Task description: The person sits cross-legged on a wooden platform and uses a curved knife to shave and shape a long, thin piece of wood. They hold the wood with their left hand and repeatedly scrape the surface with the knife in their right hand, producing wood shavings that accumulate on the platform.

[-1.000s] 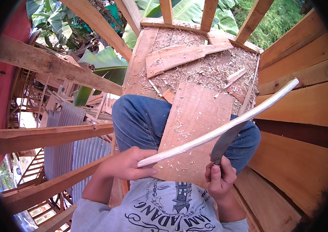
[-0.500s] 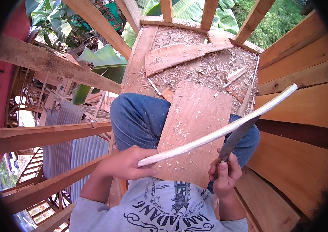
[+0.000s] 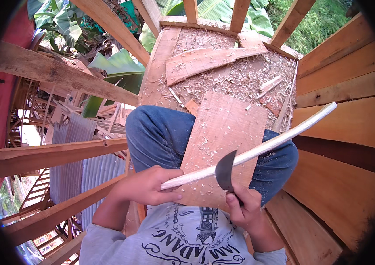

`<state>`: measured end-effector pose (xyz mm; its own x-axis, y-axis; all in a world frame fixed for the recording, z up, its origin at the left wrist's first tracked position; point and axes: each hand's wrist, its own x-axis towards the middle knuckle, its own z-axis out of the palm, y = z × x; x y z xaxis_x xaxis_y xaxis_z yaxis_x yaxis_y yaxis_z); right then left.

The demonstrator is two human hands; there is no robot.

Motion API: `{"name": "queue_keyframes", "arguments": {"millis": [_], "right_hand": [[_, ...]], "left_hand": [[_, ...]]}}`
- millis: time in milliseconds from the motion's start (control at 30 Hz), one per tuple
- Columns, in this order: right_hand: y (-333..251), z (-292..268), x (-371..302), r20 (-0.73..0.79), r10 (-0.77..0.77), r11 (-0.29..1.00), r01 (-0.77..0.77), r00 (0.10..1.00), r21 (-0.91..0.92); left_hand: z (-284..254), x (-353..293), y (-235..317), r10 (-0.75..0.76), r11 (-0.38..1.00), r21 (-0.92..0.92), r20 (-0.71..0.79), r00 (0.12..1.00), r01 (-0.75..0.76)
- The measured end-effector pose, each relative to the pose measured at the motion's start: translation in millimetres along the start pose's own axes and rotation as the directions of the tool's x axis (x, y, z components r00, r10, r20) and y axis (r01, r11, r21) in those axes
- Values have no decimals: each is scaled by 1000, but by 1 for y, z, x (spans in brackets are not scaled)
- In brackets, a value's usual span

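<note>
A long, slightly curved pale stick (image 3: 280, 140) slants across my lap, its far end up at the right. My left hand (image 3: 151, 185) is closed around its near end. In my right hand (image 3: 246, 204) is a knife (image 3: 225, 171) with a dark, curved blade, gripped by the handle. The blade crosses the stick near its middle; whether its edge touches the wood I cannot tell. Beneath the stick, a flat wooden board (image 3: 223, 128) rests on my thighs, sprinkled with thin shavings.
Shavings cover the plank floor (image 3: 196, 39) ahead, where a broad cut board (image 3: 196, 65) and smaller offcuts (image 3: 269, 85) lie. Wooden planks (image 3: 342, 119) wall the right side. Rails (image 3: 55, 157) run along the left, with corrugated sheets (image 3: 72, 141) beyond. Banana leaves (image 3: 116, 66) stand outside.
My right hand has swung the knife left and nearer, from along the stick's right part to across its middle. The stick's far end has dipped slightly; my left hand keeps its hold.
</note>
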<state>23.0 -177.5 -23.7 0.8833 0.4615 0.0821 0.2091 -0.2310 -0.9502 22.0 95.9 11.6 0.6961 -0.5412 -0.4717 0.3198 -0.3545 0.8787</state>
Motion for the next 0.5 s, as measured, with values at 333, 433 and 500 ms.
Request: {"name": "queue_keyframes", "arguments": {"millis": [333,433,500], "right_hand": [[2,5,-4,-112,109,988,-95,988,120],[0,7,-3,-53,21,1000,-21,998,9],[-8,6,1,225,-82,973,126,971,-191]], "left_hand": [[0,0,-5,57,998,-28,-48,997,-58],[1,4,-6,87,993,-81,19,996,-85],[1,4,-5,48,995,-84,20,999,-46]]}}
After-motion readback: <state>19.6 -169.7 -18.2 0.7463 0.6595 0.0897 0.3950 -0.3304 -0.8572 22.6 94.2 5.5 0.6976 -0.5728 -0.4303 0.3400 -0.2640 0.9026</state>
